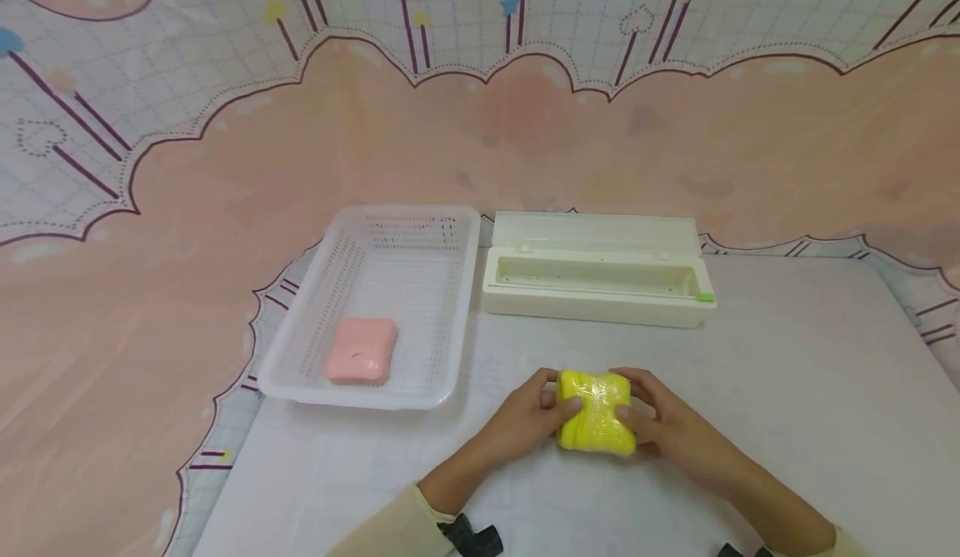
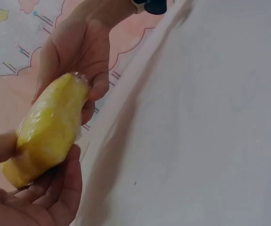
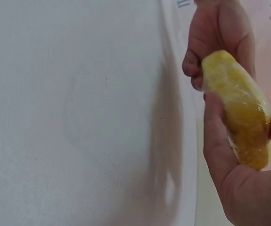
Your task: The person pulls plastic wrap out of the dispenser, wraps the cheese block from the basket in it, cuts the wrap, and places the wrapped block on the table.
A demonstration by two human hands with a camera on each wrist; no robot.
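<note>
Between left hand point(image 1: 525, 424) and right hand point(image 1: 671, 428): yellow packet point(image 1: 597, 415), fingers point(image 1: 572, 408) grasping opposite edges. Surface point(image 1: 817, 382) extends rightward; basket point(image 1: 459, 307) left, box point(image 1: 592, 304) behind.

Right of a rectangular white plastic basket point(image 1: 459, 315) holding a squarish pink block point(image 1: 362, 350), left hand point(image 1: 519, 424) and right hand point(image 1: 675, 428) grip a glossy, squarish yellow block point(image 1: 596, 415).

Bare table point(image 1: 817, 357) offers passage at right of frame, beyond white box point(image 1: 592, 308) and right hand point(image 1: 675, 428). Strip between box and yellow packet point(image 1: 596, 403) also passable. Raised lid point(image 1: 592, 234) and patterned cloth point(image 1: 525, 148) bar way behind box, upper centre. Gap between basket point(image 1: 356, 395) and box narrow, tightest at upper end. Basket open from above; walls stop sideways entry; pink block point(image 1: 363, 350) occupies lower left. Left hand point(image 1: 521, 422) stands between basket and packet.
</note>
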